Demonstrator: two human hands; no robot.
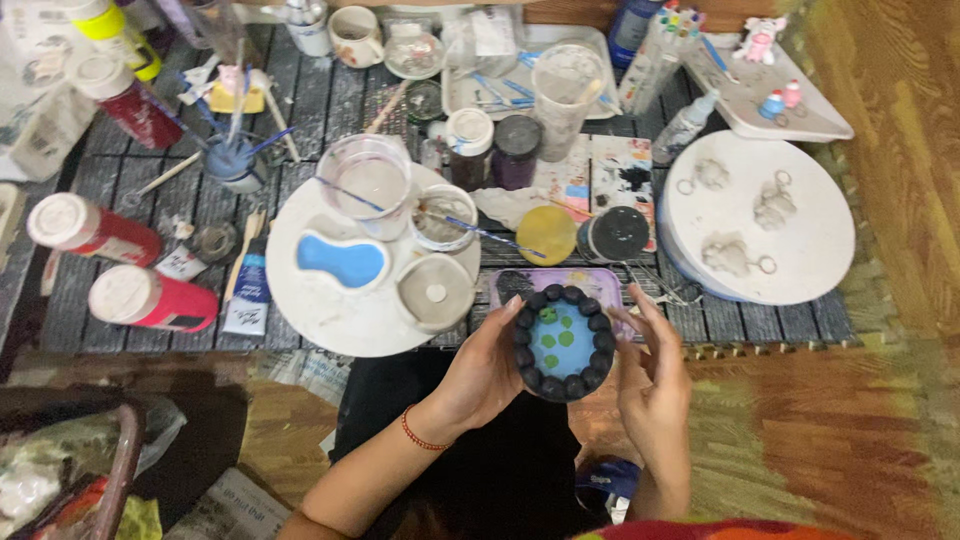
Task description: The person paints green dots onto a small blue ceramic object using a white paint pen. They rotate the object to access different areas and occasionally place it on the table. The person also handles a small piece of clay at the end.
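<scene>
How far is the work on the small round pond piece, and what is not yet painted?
Done: the pond piece has a dark stone rim, a blue middle and green spots. In hand: the left hand holds it from below, while the right hand touches its side, with no brush in its grip. Left: three figures on the round white board look unpainted.

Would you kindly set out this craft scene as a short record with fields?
held piece: round pond model, blue centre with green pads, ringed by black stones
left hand: cups the model's left side from below
right hand: open, fingertips by the model's right edge
left wrist: red bracelet
behind the model: round white tray with a blue paint palette
far left: two red paint bottles lying on their sides
right: white round board with three pale clay figures
</scene>
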